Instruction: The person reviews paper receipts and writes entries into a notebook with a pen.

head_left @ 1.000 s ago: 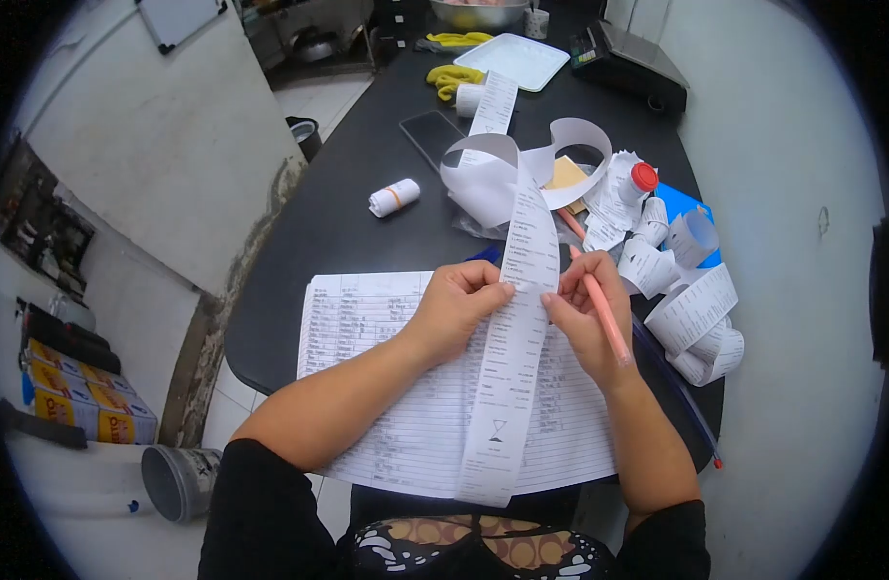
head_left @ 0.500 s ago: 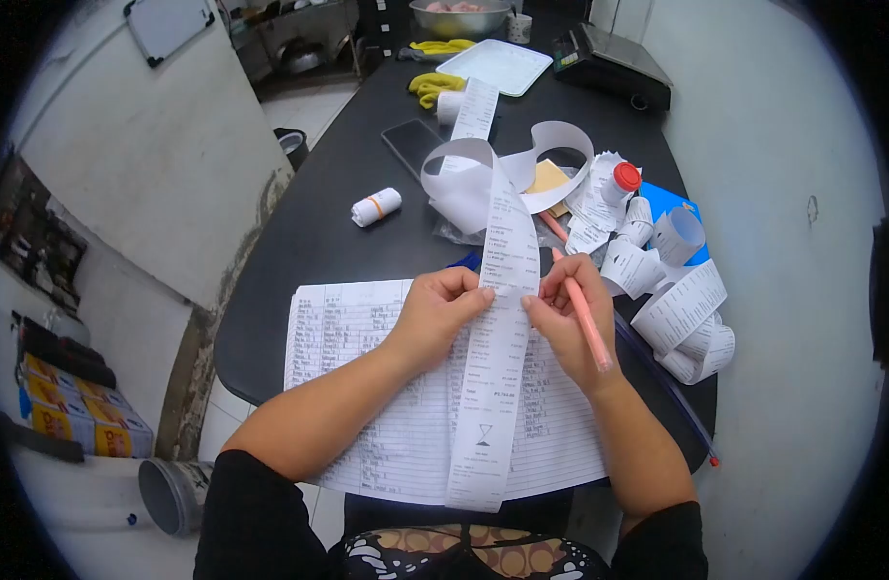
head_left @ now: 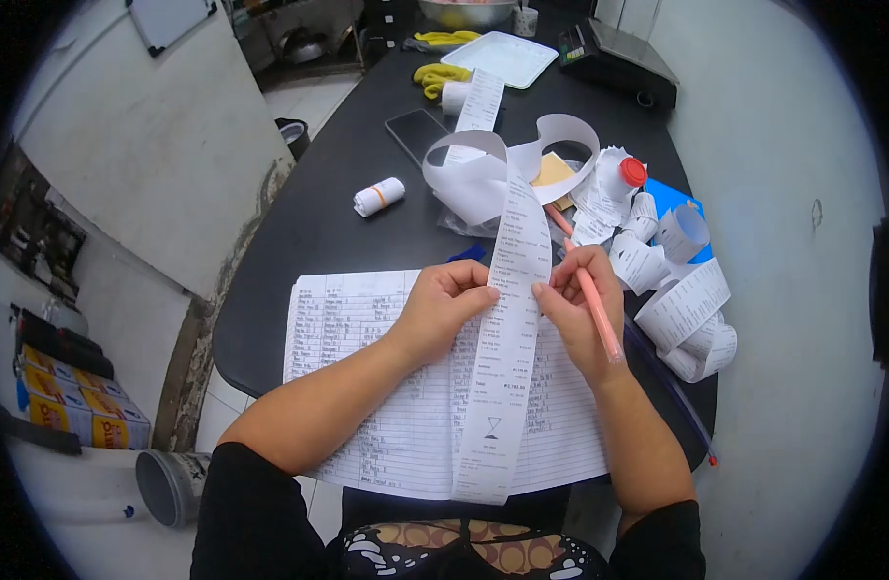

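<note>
Seated person at black table (head_left: 280, 261), dark sleeves, both hands at centre of frame. Long printed receipt strip (head_left: 501, 362) runs down the middle, over an open ruled notebook (head_left: 570, 459); its lower end reaches the notebook's near edge, its upper part rises and curls back in a loose loop, upper centre.

Left hand (head_left: 452, 307): thumb and forefinger closed on the strip's left edge, other fingers curled under. Right hand (head_left: 585, 309): thumb against the strip's right edge, fingers bent in behind; I read it as a pinch, though the fingertips are partly hidden. Same hand carries a pink pen (head_left: 597, 314), slanting across the fingers toward the wrist.

Notebook: columns of handwriting on the left page, too small for me to read.

Right of centre: several curled receipts (head_left: 684, 307) heaped beside a red-capped container (head_left: 632, 174), a blue item (head_left: 698, 213) partly beneath the papers. Upper centre: dark phone (head_left: 415, 133), lying flat; left of it and lower, a small white paper roll (head_left: 379, 197) bound with an orange band. Top of frame: yellow glove (head_left: 442, 77), white tray (head_left: 504, 60), weighing scale (head_left: 620, 70) at upper right.
</note>
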The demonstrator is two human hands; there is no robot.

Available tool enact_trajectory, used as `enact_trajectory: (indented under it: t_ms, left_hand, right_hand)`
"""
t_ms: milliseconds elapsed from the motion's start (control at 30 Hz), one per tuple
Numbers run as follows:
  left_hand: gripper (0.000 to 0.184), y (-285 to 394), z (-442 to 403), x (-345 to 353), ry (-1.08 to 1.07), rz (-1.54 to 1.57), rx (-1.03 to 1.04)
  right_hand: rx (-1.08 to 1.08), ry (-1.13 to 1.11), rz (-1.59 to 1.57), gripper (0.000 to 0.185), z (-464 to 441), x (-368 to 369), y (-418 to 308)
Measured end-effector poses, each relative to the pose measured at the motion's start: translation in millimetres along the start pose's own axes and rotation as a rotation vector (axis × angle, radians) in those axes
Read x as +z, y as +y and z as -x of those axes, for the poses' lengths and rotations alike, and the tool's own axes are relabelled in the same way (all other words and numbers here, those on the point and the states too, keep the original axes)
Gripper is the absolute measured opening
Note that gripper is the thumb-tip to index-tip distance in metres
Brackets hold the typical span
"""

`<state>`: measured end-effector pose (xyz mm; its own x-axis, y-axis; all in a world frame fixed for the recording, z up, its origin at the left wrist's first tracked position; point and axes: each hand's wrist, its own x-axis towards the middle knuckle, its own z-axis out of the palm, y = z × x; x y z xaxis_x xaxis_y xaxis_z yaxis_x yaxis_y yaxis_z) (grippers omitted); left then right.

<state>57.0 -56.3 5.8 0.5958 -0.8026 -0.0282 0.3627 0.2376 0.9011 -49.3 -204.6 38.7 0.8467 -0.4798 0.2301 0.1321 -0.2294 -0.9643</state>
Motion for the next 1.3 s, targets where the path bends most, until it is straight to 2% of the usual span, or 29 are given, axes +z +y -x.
enact_trajectory:
  t_ms: [233, 333, 433, 467, 500, 533, 600, 667, 733, 767, 833, 867, 1033, 1133, 1300]
  left_hand:
    - [0.008, 0, 0, 2, 0.031, -0.037, 0.001]
    - [0.006, 2, 0, 3, 0.059, -0.089, 0.004]
    - [0.001, -6, -3, -4, 0.060, -0.165, 0.056]
    - [0.001, -8, -5, -4, 0.061, -0.125, 0.066]
    - [0.001, -7, -5, -3, 0.069, -0.122, 0.038]
    - [0.002, -3, -4, -1, 0.058, -0.070, -0.005]
    - [0.005, 1, -5, -5, -0.017, 0.003, -0.033]
    - [0.007, -1, -9, -13, -0.085, 0.021, -0.042]
    - [0.008, 3, -9, -13, -0.110, 0.054, -0.058]
    - [0.009, 5, -9, -14, -0.121, 0.067, -0.057]
    - [0.010, 3, -11, -16, -0.131, 0.066, -0.070]
    - [0.011, 3, -12, -17, -0.136, 0.063, -0.076]
    - [0.009, 2, -11, -17, -0.152, -0.032, -0.039]
    - [0.009, 1, -12, -21, -0.156, -0.066, -0.022]
    - [0.008, 0, -11, -16, -0.131, -0.045, -0.026]
  right_hand:
    - [-0.031, 0.006, 0.032, 0.024, 0, 0, 0]
    - [-0.136, -0.016, 0.171, 0.020, -1, -5, 8]
    - [0.002, 0.044, -0.082, 0.013, -1, -3, 6]
    - [-0.083, 0.060, -0.106, 0.012, -2, -6, 3]
    - [-0.043, 0.107, -0.057, 0.022, -5, -12, -2]
    - [-0.126, 0.077, 0.000, 0.036, -7, -22, -7]
    - [-0.284, 0.173, 0.111, 0.047, -4, -35, -17]
    - [-0.171, 0.282, -0.214, 0.028, 10, -40, -38]
    - [-0.133, 0.182, -0.285, 0.020, 39, -51, -39]
    - [-0.121, 0.127, -0.323, 0.018, 53, -54, -39]
    - [0.051, 0.111, -0.327, 0.018, 81, -47, -35]
    - [0.059, 0.018, -0.337, 0.021, 94, -49, -21]
    - [0.214, 0.036, -0.178, 0.024, 124, -26, 0]
    - [0.231, 0.150, -0.087, 0.020, 131, -32, 6]
    - [0.160, 0.109, 0.140, 0.024, 130, -25, -2]
